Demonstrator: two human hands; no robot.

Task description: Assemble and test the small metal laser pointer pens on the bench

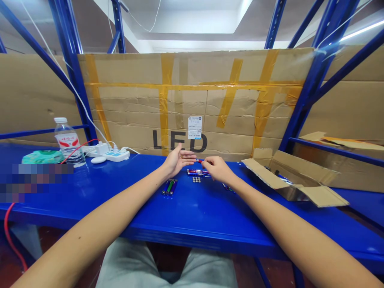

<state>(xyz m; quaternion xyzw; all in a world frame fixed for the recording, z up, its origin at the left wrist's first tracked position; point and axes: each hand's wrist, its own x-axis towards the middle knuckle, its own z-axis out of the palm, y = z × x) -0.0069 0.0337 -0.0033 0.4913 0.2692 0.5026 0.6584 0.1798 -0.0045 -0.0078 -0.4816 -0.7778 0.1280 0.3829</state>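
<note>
Step in hand: we judge this to be the handling of one pen-shaped light out of a batch. The red pointer (pixel 199 161) is off the bench, between our two hands.
Right hand (pixel 217 169): fingertips closed in a narrow pinch on one end of the red pointer.
Left hand (pixel 179 160): open, palm up, fingers extended, tips just beside the pointer's free end. We cannot tell whether anything small lies in the palm.
Next move calls for: in our judgement, fine two-hand alignment, since the part is thin and short.
Button cells (pixel 196 179): a small cluster on the blue bench (pixel 192 216), just in front of the hands.
Loose pointers (pixel 196 173): red and blue, lying beneath the right fingers.
Row of three (pixel 169 187): blue and green barrels side by side, near the left wrist.
Cardboard box (pixel 288 182): open, to the right, near.
Water bottle (pixel 67 142), power strip (pixel 112 154): far left, well apart.
Obstructions: nothing lies between the hands. The cells and loose pointers are close below and a wrist could sweep them.
</note>
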